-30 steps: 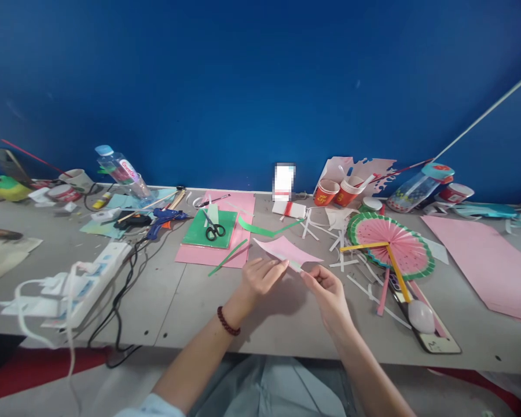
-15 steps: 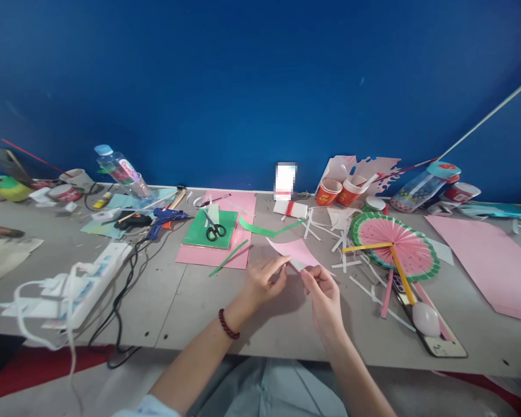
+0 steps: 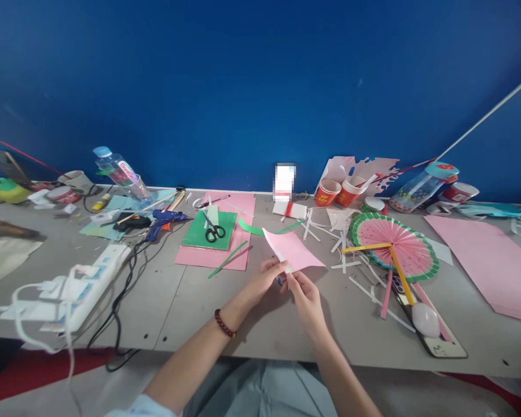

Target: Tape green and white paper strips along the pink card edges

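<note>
A small sheet of pink paper [image 3: 296, 250] is held up over the middle of the table, its near edge pale. My left hand [image 3: 267, 279] pinches that edge from the left, fingers closed. Close beside it, my right hand [image 3: 303, 292] pinches the same edge with thumb and fingers, and the two hands nearly touch. A small bluish bit shows under the fingertips; I cannot make out what it is. To the left, black-handled scissors [image 3: 215, 233] lie on a green paper pack [image 3: 191, 236]. Green paper strips [image 3: 228, 259] lie near the pink sheet.
A watermelon-patterned paper fan [image 3: 410, 243] lies at the right over a phone [image 3: 447, 347], among white paper strips [image 3: 349, 265]. Left are a blue glue gun [image 3: 167, 219], a power strip [image 3: 98, 284] with cables and a tilted bottle [image 3: 121, 172]. Red paper cups [image 3: 327, 194] stand behind.
The pink paper has turned and tilted, showing more of its face. My right hand has moved left and down, close against my left hand, which has shifted slightly.
</note>
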Demonstrator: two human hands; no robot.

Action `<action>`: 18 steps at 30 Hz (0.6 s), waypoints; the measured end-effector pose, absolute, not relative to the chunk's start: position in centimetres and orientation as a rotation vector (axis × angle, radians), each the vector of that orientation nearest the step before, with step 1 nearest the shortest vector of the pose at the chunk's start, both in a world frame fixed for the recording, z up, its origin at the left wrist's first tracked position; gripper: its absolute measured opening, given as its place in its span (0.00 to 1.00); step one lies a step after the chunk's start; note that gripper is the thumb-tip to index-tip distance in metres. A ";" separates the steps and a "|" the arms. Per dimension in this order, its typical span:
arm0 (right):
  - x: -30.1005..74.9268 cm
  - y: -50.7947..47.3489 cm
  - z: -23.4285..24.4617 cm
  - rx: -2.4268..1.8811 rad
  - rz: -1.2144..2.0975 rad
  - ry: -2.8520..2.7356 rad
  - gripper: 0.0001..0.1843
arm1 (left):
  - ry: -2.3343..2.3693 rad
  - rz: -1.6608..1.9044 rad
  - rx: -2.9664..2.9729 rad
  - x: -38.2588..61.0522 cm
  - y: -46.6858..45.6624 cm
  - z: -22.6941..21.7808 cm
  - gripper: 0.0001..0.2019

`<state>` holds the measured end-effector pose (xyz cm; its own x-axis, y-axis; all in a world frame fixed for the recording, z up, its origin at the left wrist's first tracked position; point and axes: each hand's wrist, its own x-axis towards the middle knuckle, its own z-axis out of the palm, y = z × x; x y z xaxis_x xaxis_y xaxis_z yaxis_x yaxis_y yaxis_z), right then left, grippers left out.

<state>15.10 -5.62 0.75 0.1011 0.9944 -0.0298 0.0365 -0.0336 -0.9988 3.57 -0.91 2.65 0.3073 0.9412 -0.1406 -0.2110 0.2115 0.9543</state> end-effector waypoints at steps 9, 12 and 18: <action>16.1 -5.4 0.3 -1.377 1.049 -1.399 0.23 | 0.802 0.959 0.822 3.5 -0.2 1.0 0.17; 17.0 -6.1 2.3 -1.558 0.786 -1.664 0.22 | 0.711 0.935 0.766 3.7 0.0 1.0 0.15; 17.7 -5.4 8.3 -1.681 0.260 -1.870 0.17 | 0.581 0.886 0.604 3.9 0.1 1.2 0.12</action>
